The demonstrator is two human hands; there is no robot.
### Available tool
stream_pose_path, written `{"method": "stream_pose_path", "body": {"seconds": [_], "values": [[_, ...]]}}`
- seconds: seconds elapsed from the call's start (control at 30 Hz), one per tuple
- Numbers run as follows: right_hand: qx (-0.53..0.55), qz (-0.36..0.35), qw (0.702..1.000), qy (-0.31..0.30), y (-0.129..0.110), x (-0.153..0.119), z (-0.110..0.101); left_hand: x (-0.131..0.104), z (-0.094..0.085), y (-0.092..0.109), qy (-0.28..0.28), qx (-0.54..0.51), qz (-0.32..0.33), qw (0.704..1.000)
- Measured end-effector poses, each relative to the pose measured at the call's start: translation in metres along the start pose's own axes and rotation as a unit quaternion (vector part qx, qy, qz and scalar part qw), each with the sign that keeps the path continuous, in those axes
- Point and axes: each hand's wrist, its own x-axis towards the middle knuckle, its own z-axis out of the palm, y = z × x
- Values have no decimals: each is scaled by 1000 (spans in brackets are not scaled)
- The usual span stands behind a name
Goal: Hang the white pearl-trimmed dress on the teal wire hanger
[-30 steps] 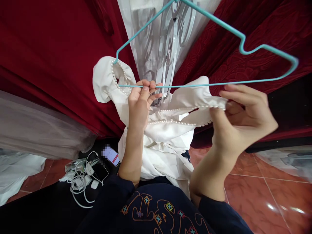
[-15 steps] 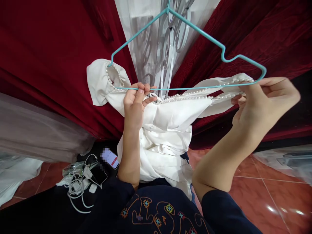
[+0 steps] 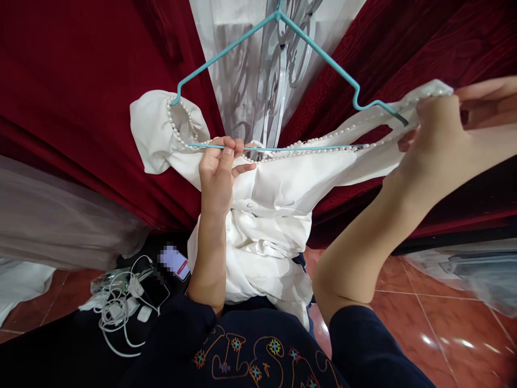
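Note:
A white dress with pearl-like beads along its neckline hangs from a light blue hanger and drapes down over the lap. The hanger's left end sits inside the beaded left sleeve. My left hand is closed on the hanger's bottom bar at the neckline. At the right, my right hand pinches the dress's beaded strap, pulled up and outward. The hanger's right end passes behind or into this strap, so its tip is hidden.
Dark red curtains hang on both sides, with a white metal frame between them. At lower left, white cables and a lit phone lie on a black surface. Red tiles cover the floor at right.
My right hand has moved up and right, drawing the strap over the hanger's right end. My left hand keeps its hold. The hanger's right corner is now covered by the strap.

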Motion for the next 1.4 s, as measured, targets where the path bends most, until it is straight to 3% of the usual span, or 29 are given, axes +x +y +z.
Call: {"method": "stream_pose_path", "body": {"seconds": [0.1, 0.2, 0.33, 0.37, 0.47, 0.53, 0.63, 0.73, 0.77, 0.83, 0.93, 1.0, 1.07, 1.17, 1.4], "values": [[19, -86, 994, -62, -21, -9, 24, -1, 0, -4, -4, -18, 12, 1000], [39, -54, 984, -167, -35, -27, 34, -3, 2, -2, -2, -13, -1, 1000], [84, -61, 984, -142, -51, -57, 19, -7, 7, 4, 3, 0, -19, 1000], [79, -54, 982, -162, -55, -65, 14, -8, 9, 5, 3, -2, -19, 1000], [37, -19, 942, -333, -61, -87, 7, -11, 12, 3, -4, -8, -5, 1000], [17, -9, 915, -402, -59, -96, 8, -17, 13, 3, -17, -12, 8, 1000], [14, -2, 923, -385, -51, -102, 8, -32, 9, 8, -54, -12, 0, 998], [20, 1, 933, -361, -48, -104, 5, -48, 3, 25, -72, 54, -32, 995], [19, 2, 935, -355, -48, -106, 4, -52, 2, 32, -59, 88, -25, 994], [10, -1, 938, -347, -47, -109, 3, -52, 1, 45, 11, 148, 54, 988], [20, -12, 940, -341, -46, -116, 5, -35, -3, 58, 136, 212, 244, 937], [37, -15, 938, -344, -44, -118, 8, -17, -11, 59, 157, 264, 324, 895], [44, -18, 938, -343, -42, -119, 10, 1, -21, 56, 142, 327, 346, 868], [41, -29, 940, -336, -42, -118, 12, 19, -35, 50, 113, 384, 342, 850], [60, -13, 944, -325, -39, -114, 15, 40, -53, 52, 131, 333, 387, 850]]}}
